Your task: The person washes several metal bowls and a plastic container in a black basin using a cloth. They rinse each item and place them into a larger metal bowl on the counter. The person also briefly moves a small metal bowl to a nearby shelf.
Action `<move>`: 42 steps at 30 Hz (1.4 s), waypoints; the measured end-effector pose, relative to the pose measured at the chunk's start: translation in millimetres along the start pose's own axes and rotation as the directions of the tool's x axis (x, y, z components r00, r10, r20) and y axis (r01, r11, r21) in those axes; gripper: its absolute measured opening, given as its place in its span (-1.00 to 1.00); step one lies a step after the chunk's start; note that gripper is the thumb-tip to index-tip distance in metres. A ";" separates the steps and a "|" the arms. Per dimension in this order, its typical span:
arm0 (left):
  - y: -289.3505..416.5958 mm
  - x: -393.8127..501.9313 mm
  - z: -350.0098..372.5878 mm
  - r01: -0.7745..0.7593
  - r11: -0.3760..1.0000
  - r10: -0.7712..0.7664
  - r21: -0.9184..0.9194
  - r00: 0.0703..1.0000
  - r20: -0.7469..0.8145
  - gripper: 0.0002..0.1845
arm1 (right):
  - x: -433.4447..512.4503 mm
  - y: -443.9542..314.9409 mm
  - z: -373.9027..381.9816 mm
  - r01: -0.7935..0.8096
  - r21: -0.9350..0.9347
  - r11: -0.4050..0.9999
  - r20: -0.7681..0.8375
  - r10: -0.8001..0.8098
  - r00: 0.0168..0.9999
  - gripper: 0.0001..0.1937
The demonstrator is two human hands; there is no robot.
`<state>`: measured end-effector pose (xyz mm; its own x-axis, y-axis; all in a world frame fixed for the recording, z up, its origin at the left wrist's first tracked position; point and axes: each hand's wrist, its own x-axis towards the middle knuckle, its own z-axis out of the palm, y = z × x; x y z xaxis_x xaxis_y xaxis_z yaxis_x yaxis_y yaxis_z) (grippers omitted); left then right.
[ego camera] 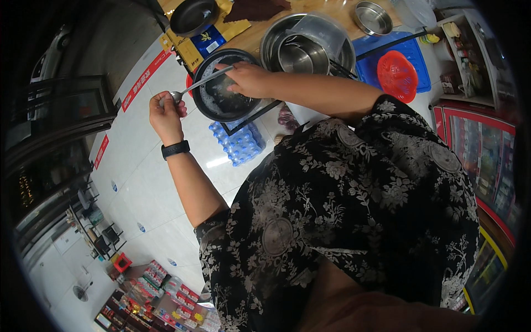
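Observation:
My left hand (168, 114), with a black band on its wrist, grips a metal spoon (199, 84) at its bowl end. The handle slants up to the right over a dark round basin (198, 99) of cloudy, foamy water. Above that water is my right hand (244, 79), its fingers spread at the far end of the handle; they seem to touch it without closing round it. Small pale bits show in the water, too blurred to name. Just right of the basin, a steel pot (305, 62) and a clear plastic container (321, 31) sit in a large steel bowl (269, 35).
Behind the basin lie a dark pan (191, 18) and yellow packaging (237, 28) on a wooden table (249, 38). A steel dish (373, 18), a blue tray (425, 62) and a red plastic basket (397, 76) are at the right. Bottled water packs (238, 143) stand on the floor below.

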<state>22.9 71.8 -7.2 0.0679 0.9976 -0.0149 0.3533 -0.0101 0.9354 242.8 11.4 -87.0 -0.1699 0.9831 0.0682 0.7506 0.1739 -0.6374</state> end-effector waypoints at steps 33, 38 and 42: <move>-100.2 11.3 96.5 -0.528 0.323 -0.310 0.785 0.725 0.615 -0.02 | -179.5 70.6 -56.3 -0.467 0.775 0.426 -0.021 0.756 0.655 -0.64; -106.4 13.1 87.3 -0.579 0.371 -0.303 0.726 0.663 0.684 -0.43 | -185.5 67.6 -100.9 -0.679 0.541 0.497 0.368 0.586 0.722 -0.59; -117.5 13.4 69.5 -0.605 0.331 -0.182 0.724 0.712 0.678 -0.77 | -194.3 96.3 -131.6 -0.684 0.441 0.581 0.277 0.637 0.720 -0.65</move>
<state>47.1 81.5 -141.9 0.6165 0.6655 -0.4208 0.7515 -0.6567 0.0625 432.2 -155.4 -60.6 0.1789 0.8025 -0.5692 0.2707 -0.5963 -0.7557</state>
